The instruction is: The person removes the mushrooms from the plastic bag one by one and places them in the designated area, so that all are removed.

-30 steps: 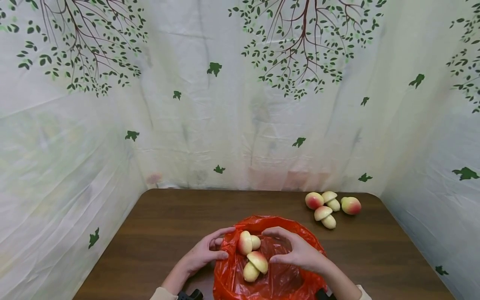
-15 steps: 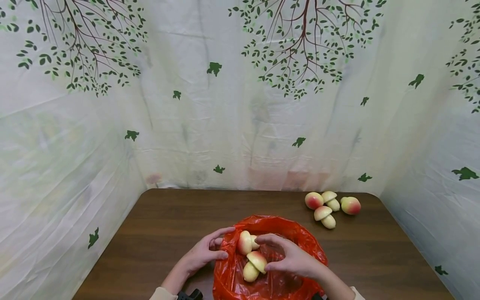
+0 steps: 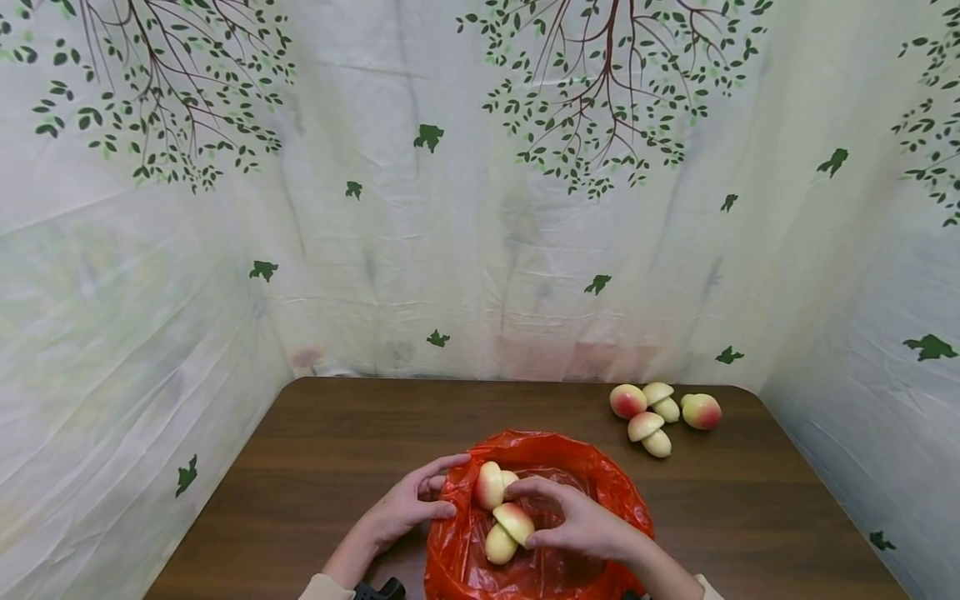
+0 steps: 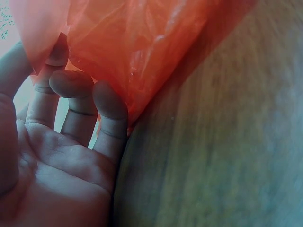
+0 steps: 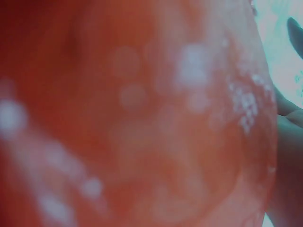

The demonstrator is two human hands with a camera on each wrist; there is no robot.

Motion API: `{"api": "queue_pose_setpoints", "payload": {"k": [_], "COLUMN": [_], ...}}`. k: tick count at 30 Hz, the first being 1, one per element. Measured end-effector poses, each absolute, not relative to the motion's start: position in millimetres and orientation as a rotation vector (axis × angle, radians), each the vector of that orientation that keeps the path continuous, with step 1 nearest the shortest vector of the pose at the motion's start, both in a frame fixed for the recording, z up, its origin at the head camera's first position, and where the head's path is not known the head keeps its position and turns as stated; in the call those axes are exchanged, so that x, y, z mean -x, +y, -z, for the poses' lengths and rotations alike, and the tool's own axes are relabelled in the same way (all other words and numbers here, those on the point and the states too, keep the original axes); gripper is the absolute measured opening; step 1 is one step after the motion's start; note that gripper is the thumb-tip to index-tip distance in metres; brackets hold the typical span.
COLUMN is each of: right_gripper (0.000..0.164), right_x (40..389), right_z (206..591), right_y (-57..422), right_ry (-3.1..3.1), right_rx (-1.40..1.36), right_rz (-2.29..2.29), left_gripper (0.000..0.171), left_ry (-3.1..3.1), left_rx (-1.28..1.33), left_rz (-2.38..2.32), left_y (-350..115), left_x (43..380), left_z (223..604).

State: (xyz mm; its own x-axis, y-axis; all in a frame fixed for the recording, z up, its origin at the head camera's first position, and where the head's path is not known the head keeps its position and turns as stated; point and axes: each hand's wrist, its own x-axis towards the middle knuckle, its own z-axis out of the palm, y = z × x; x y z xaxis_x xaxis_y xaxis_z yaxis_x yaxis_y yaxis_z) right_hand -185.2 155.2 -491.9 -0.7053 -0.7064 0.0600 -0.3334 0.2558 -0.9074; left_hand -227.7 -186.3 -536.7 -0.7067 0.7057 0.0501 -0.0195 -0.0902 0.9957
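Note:
A red plastic bag [image 3: 622, 492] stands wide-mouthed on the brown table in the head view. Inside lie two pale yellow mushrooms with red-blushed caps, an upper mushroom [image 3: 491, 486] and a lower mushroom [image 3: 501, 544]. My left hand [image 3: 412, 498] holds the bag's left rim; in the left wrist view its fingers [image 4: 71, 85] are bent against the film. My right hand [image 3: 577, 518] reaches into the bag, fingers spread and curved over the lower mushroom. Its thumb is right at that cap, its index fingertip beside the upper one's stem. Red film fills most of the right wrist view.
At the table's back right corner lie several more mushrooms: a round red-blushed one [image 3: 628, 402], one behind it [image 3: 662, 402], one in front [image 3: 651, 433] and one farther right [image 3: 702, 411]. White fabric [image 3: 480, 250] printed with leaves hangs behind the table [image 3: 360, 433].
My right hand has moved left and slightly down inside the bag, onto the lower mushroom. My left hand has stayed at the rim, and the mushrooms at the back have not moved.

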Motion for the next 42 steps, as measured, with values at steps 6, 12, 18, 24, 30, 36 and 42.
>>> {"api": "queue_pose_setpoints", "payload": {"k": [6, 12, 18, 24, 30, 36, 42], "right_gripper": [0.059, 0.061, 0.059, 0.056, 0.054, 0.052, 0.051], "right_x": [187.8, 187.9, 187.2, 187.2, 185.7, 184.9, 184.6], "right_z": [499.3, 504.4, 505.7, 507.6, 509.4, 510.3, 508.9], "right_y": [155.7, 153.5, 152.1, 150.8, 149.1, 148.9, 149.3], "right_ry": [2.165, 2.084, 2.077, 2.070, 1.983, 1.977, 1.942], "right_rx": [0.983, 1.002, 1.017, 1.020, 0.969, 0.972, 0.967], "right_rz": [1.420, 1.444, 1.419, 1.409, 1.482, 1.510, 1.528], "left_gripper": [0.069, 0.069, 0.068, 0.069, 0.069, 0.069, 0.069], "left_ry": [1.682, 1.685, 1.671, 1.676, 1.677, 1.674, 1.675], "left_rx": [-0.750, -0.753, -0.767, -0.747, -0.768, -0.763, -0.764], "left_rz": [-1.854, -1.858, -1.858, -1.847, -1.851, -1.862, -1.859], "left_y": [-186.6, -186.9, -186.2, -186.1, -185.9, -185.0, -184.8], "left_x": [227.5, 227.5, 228.3, 228.8, 227.9, 226.9, 226.1], "left_z": [536.5, 536.6, 536.9, 537.7, 539.8, 539.3, 538.0]}}
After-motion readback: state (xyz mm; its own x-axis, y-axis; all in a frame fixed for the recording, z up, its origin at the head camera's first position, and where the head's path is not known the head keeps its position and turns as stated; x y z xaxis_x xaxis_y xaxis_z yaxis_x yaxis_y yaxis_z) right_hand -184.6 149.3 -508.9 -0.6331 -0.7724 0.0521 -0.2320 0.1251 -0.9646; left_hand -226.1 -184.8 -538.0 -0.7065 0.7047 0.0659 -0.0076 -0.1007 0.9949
